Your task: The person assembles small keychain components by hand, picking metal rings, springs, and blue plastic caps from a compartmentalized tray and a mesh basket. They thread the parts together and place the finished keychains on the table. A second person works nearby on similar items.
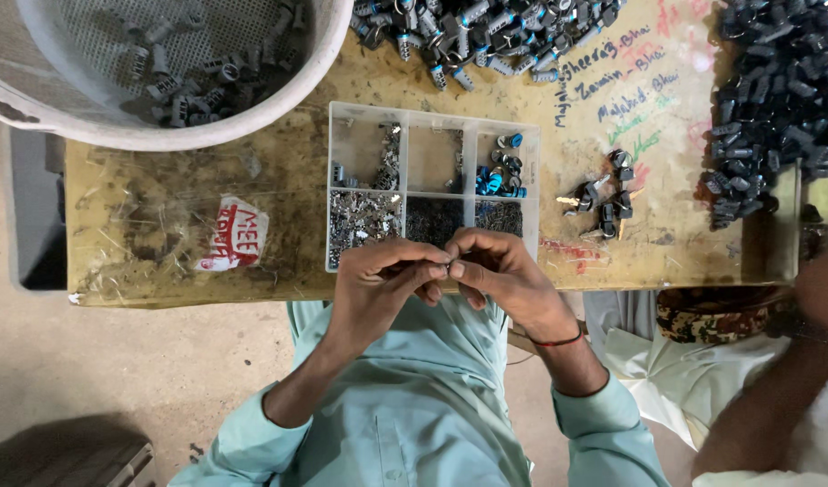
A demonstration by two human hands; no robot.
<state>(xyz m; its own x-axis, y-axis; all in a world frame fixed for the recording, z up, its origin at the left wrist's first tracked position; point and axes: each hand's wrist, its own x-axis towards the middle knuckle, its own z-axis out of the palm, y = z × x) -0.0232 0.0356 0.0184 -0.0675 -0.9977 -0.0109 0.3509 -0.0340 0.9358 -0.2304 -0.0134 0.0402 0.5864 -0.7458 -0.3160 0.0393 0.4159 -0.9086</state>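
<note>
Just below the divided tray (432, 194), the left hand (378, 280) and right hand (500, 271) meet fingertip to fingertip, pinching a tiny metal part (447, 262) between them, too small to identify.

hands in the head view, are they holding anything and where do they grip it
The left hand and right hand meet fingertip to fingertip, pinching a tiny metal part between them over the compartment tray; which end each grips cannot be told.

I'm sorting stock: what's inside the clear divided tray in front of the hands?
The divided tray holds small metal parts, dark tiny pieces and blue-and-silver rings. The left hand and right hand cover its near edge, so anything there is hidden.
</note>
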